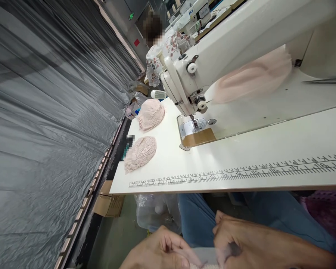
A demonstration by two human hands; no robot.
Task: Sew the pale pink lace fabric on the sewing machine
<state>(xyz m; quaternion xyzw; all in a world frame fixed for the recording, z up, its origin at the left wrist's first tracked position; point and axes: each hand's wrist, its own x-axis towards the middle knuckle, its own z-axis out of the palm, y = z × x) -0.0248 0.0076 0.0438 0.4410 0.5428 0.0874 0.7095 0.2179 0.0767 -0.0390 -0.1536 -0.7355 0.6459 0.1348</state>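
Observation:
At the bottom edge, below the table front, my left hand (162, 250) is closed, its fingers curled inward. Facing it, my right hand (235, 239) is closed too, with a dark patch near its fingers. Between them they grip a pale lace fabric piece (204, 266), mostly cut off by the frame. A whitish translucent strip (205, 254) spans the gap above it; what it is I cannot tell. On the white table lie two pale pink bra cups, a gathered one (151, 115) behind and a lacy one (141, 154) in front.
A white sewing machine (182, 82) stands on the table (162, 168), which has a printed ruler along its front. Pale pink fabric (254, 78) lies behind its arm. A grey curtain (44, 112) hangs left, near a cardboard box (108, 200). Another person (168, 48) sits beyond.

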